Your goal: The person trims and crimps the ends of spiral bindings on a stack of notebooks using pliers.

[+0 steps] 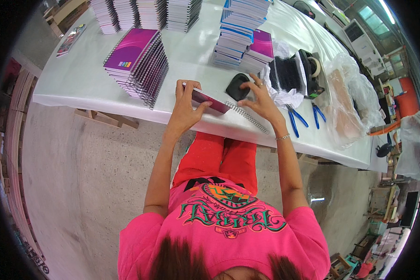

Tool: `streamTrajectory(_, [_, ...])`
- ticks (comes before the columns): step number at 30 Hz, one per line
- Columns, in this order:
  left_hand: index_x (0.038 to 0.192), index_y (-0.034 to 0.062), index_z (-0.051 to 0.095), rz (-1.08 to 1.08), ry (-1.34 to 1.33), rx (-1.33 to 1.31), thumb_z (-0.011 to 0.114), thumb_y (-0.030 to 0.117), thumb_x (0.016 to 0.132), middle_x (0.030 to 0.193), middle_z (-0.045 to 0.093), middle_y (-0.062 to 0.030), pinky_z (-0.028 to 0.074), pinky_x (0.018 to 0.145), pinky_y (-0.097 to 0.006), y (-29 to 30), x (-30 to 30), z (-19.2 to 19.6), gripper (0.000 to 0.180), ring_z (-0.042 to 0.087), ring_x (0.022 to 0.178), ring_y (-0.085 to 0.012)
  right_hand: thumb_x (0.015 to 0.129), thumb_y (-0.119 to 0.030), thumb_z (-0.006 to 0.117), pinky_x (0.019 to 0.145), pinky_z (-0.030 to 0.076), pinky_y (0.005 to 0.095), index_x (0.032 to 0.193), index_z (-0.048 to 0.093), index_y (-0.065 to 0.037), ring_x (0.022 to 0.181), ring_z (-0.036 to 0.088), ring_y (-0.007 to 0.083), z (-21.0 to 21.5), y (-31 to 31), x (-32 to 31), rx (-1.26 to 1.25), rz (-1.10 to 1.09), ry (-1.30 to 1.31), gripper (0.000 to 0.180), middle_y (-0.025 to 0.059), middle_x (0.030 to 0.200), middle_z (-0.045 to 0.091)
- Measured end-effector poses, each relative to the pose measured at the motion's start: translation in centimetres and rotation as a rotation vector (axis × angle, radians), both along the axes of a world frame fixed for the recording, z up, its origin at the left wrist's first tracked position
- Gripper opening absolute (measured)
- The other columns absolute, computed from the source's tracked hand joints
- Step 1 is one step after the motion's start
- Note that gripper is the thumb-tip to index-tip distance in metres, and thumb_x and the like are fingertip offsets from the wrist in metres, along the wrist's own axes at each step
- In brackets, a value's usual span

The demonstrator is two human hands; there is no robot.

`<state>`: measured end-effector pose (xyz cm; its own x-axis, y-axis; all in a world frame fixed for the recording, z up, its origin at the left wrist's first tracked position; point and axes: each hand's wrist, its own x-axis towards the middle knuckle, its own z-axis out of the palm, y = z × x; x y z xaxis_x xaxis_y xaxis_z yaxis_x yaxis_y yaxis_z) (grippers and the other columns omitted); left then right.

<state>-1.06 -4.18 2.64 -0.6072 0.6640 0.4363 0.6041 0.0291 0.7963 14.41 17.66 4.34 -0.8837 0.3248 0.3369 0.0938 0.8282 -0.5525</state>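
Observation:
My left hand (187, 105) is closed on a small purple-covered notebook (211, 102), held on edge above the front of the table. From the notebook's right end a silver spiral binding coil (249, 119) sticks out and slants toward the table edge. My right hand (262, 100) is just above the coil, thumb and fingers apart, with nothing visible between them. Its fingertips are over a small black dish (237, 87); whether they touch it I cannot tell.
Finished purple spiral notebooks (137, 60) are stacked at left. A tall stack of unbound blue-edged books (240, 35) stands behind the dish, beside purple-covered ones (261, 45). To the right are black coils (284, 73), blue-handled pliers (294, 122), a tape dispenser (311, 70) and clear plastic (347, 93).

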Motion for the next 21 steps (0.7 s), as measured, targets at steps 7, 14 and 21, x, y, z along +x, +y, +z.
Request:
streamTrajectory(7, [0.112, 0.0056, 0.047, -0.038, -0.02, 0.02, 0.088, 0.028, 0.066, 0.112, 0.04, -0.0125, 0.043, 0.092, -0.042, 0.0, -0.9, -1.1, 0.065, 0.046, 0.107, -0.0315, 0.084, -0.022, 0.074, 0.088, 0.046, 0.0277, 0.102, 0.061, -0.006, 0.105, 0.061, 0.0197, 0.1, 0.2, 0.8, -1.368, 0.209, 0.133, 0.027, 0.0107, 0.113, 0.064])
streamTrajectory(14, [0.112, 0.0055, 0.047, -0.096, -0.02, 0.009, 0.089, 0.031, 0.064, 0.111, 0.041, -0.0119, 0.042, 0.093, -0.042, 0.4, -0.6, -0.8, 0.068, 0.046, 0.107, -0.0307, 0.081, -0.02, 0.074, 0.092, 0.043, 0.0277, 0.101, 0.067, -0.002, 0.103, 0.057, 0.015, 4.4, -0.9, 1.6, -0.798, 0.103, -0.268, 0.028, 0.0077, 0.116, 0.061])
streamTrajectory(21, [0.122, 0.0067, 0.043, -0.135, -0.02, 0.006, 0.088, 0.029, 0.066, 0.115, 0.042, -0.012, 0.04, 0.097, -0.04, 0.5, -0.9, -1.0, 0.076, 0.045, 0.111, -0.0304, 0.086, -0.024, 0.072, 0.084, 0.047, 0.0292, 0.103, 0.067, -0.002, 0.091, 0.059, 0.0155, 3.7, -1.4, 1.1, -0.585, -0.075, -0.302, 0.028, 0.0082, 0.106, 0.064])
